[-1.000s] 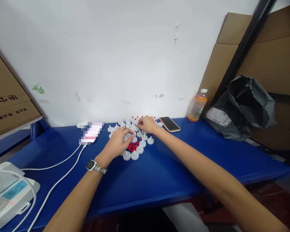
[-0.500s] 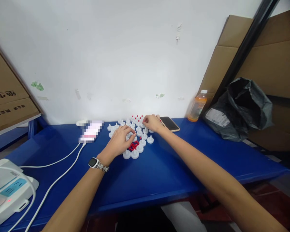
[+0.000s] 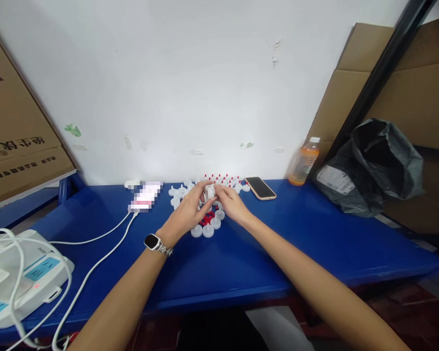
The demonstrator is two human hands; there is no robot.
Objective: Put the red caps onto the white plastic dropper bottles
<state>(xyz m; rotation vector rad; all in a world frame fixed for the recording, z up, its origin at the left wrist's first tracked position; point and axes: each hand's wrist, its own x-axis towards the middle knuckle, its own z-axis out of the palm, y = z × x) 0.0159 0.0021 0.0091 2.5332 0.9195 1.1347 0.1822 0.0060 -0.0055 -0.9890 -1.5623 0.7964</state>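
Light spreads brightly over the white wall (image 3: pixel 190 87) beyond my fingers (image 3: pixel 206 208), while the floor (image 3: pixel 406 312) below and right of them sinks into dimness, the caps (image 3: pixel 208 231) around them look slightly soft, and pixelation hides the screen (image 3: pixel 146 196) to their left.

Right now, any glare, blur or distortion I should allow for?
Head view throughout: diffuse brightness on the white wall; pixelation over the bright rectangular screen; small red pieces too soft to separate cleanly; brown cardboard box at left looks skewed, perhaps wide-angle distortion.

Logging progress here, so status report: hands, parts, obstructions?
Left hand holding white cap; right hand at it. Loose red pieces among other caps. Nothing seen blocking hands.
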